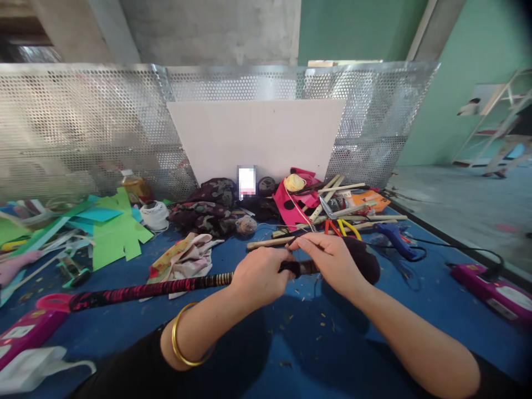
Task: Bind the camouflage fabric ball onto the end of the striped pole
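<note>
A long stick (pixel 166 288) wrapped in dark and pink yarn lies slantwise across the front of the table, with a dark, rounded fabric-covered head (pixel 363 260) at its right end. My left hand (pixel 261 277) is closed around the stick near that head. Just beyond it, my right hand (pixel 328 257) hovers over the stick, thumb and fingers pinched together on what looks like a thin thread (pixel 297 254). The fingertips of both hands nearly meet. Part of the head is hidden behind my right hand.
Green and blue paper (pixel 118 227), white thread (pixel 154 215) and patterned cloth (pixel 183 257) lie left. Wooden sticks (pixel 353 213), pliers (pixel 343 226) and a blue glue gun (pixel 394 238) are right. Purple power strips (pixel 492 291) sit at both sides. A perforated metal screen (pixel 374 122) stands behind.
</note>
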The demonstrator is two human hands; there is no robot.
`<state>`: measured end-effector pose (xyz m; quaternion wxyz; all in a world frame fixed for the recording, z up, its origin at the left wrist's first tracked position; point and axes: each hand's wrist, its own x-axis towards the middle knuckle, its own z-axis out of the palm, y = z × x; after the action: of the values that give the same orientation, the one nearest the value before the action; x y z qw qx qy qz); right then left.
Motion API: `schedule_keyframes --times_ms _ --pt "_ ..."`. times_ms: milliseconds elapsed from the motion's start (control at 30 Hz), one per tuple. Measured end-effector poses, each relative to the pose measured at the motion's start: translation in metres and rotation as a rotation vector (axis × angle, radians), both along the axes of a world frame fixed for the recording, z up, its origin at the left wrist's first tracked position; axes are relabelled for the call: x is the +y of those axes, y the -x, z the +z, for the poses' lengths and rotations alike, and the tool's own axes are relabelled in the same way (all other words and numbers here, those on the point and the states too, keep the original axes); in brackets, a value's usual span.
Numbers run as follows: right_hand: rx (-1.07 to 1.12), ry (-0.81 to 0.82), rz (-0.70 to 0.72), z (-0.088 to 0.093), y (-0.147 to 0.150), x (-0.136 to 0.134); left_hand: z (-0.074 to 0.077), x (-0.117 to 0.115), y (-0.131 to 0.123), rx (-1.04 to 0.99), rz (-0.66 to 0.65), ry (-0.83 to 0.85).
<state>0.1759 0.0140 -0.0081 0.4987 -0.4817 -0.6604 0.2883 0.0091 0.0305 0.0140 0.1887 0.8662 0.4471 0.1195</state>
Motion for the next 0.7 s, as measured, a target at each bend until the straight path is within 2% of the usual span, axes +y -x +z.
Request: schedule_keyframes --times_ms 300,533,700 --pt "0.048 0.129 0.002 -0.004 -0.005 0.008 -0.005 -0.006 -0.005 0.302 -0.147 -0.362" --pt "0.103 0.184 0.001 -0.008 -0.007 0.01 -0.01 -0.004 -0.004 0.327 -0.242 -0.517" --pt "0.137 0.224 0.001 -0.002 -0.005 0.007 -0.01 -0.002 -0.002 0.317 -0.268 -0.54"
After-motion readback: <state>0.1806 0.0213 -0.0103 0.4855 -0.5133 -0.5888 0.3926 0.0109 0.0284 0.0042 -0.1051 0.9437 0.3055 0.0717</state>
